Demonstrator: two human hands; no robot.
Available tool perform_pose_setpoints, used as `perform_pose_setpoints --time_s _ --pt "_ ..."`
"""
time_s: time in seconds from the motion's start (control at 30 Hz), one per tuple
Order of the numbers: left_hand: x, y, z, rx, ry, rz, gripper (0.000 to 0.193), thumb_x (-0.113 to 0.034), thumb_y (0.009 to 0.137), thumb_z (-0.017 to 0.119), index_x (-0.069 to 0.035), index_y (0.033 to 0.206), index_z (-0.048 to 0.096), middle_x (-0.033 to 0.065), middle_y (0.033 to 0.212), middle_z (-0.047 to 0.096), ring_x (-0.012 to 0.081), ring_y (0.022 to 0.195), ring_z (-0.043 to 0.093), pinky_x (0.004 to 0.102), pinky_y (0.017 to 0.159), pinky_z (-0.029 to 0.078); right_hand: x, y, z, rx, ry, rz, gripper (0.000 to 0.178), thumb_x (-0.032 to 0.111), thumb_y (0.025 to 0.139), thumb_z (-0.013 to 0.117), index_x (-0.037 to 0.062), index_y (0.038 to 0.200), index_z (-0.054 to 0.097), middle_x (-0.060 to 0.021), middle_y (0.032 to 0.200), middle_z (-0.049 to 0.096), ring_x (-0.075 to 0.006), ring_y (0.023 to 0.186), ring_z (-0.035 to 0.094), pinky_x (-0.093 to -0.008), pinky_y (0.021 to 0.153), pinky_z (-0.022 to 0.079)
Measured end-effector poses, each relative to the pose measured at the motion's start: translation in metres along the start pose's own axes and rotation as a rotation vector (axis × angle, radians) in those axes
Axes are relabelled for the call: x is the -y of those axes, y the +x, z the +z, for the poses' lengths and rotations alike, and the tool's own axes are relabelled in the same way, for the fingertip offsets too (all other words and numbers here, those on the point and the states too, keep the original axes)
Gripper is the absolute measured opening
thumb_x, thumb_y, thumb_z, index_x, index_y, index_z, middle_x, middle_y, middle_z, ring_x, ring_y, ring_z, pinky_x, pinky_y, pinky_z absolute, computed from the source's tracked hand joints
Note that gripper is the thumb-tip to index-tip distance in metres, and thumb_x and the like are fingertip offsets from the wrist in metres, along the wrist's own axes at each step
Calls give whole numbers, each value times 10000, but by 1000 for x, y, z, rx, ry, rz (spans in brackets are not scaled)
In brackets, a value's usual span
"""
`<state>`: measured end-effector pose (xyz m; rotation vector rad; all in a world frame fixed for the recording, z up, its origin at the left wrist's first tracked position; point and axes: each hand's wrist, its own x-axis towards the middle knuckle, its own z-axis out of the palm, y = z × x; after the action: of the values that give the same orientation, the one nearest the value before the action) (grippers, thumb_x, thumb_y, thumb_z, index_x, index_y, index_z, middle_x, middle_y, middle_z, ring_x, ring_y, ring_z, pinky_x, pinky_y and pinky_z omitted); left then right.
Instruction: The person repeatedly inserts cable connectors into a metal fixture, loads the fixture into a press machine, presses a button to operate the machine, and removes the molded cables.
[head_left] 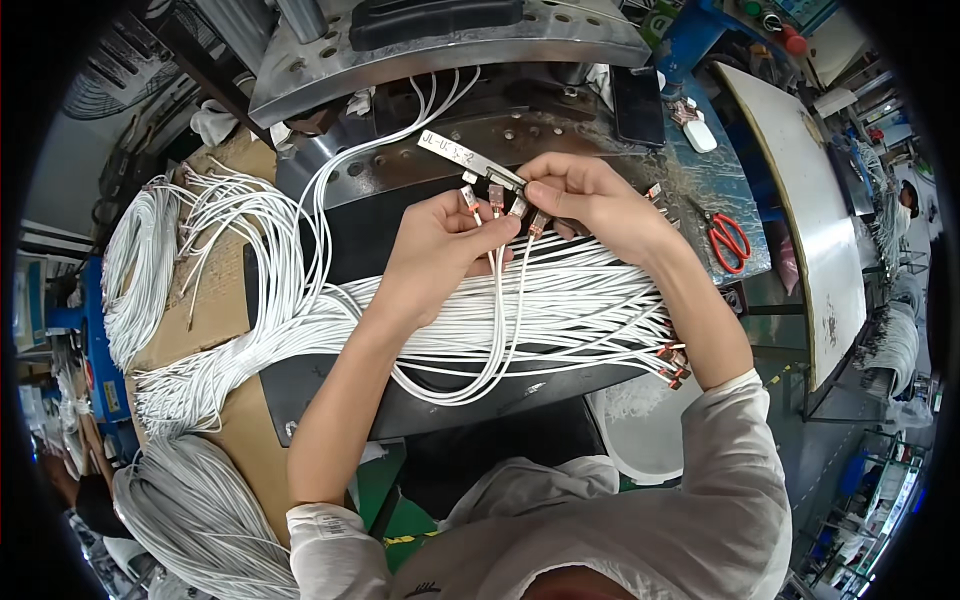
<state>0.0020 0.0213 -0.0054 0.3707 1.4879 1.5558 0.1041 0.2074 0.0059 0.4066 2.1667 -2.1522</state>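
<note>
In front of the press, my right hand [600, 210] pinches the near end of a flat metal bar [465, 155] with handwriting on it, tilted up to the left. My left hand [435, 250] is closed on a small metal-and-orange connector at the end of a white cable, its thumb against the connector beside the bar. Two more connectors [496, 197] stand next to the bar, with their white cables [497, 300] hanging in a loop below. Another connector [538, 224] sits under my right fingers. Fingertips partly hide the contact between bar and connectors.
A thick bundle of white cables [520, 315] lies across the black work surface, connectors at its right end. Coiled cables [150, 270] rest on cardboard at left. Red-handled scissors [729, 243] and a black phone [638, 108] lie at right. The metal press [450, 55] stands ahead.
</note>
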Motion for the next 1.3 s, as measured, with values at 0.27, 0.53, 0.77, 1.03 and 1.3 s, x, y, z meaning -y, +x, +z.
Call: perform_pose_setpoints --time_s 0.27,0.53,0.77,1.03,1.3 --pt "-4 -3 -4 86 75 -39 206 -96 876 751 12 983 612 56 829 661 100 727 650 258 634 572 0 1 -10 -62 2 -9 340 31 850 737 -8 1166 620 -42 928 708 -48 750 609 -186 651 476" --pt "0 -3 -3 95 -9 3 241 -111 892 738 28 1049 620 61 837 666 102 721 651 253 658 578 -3 2 -3 -17 -35 -42 350 25 836 753 -21 1158 623 -62 919 717 -63 766 640 -198 647 496" --pt "-10 -9 -10 174 52 -83 319 -142 899 739 42 1143 647 64 841 683 108 712 661 244 667 579 1 3 -12 -82 -85 12 328 32 825 768 -28 1123 644 -71 891 724 -67 736 639 -212 616 496" --pt "-10 -8 -8 156 94 -57 302 -163 902 740 37 1121 687 50 808 682 91 698 651 227 661 572 1 3 -15 -31 -123 -12 307 40 803 788 -24 1081 676 -76 866 725 -69 730 642 -219 606 496" --pt "-24 -8 -13 9 624 134 295 -189 897 728 25 1096 697 66 844 686 140 737 654 274 601 529 12 30 -40 89 -491 -25 350 52 814 776 -84 1111 651 -73 915 713 -125 691 638 -261 607 507"
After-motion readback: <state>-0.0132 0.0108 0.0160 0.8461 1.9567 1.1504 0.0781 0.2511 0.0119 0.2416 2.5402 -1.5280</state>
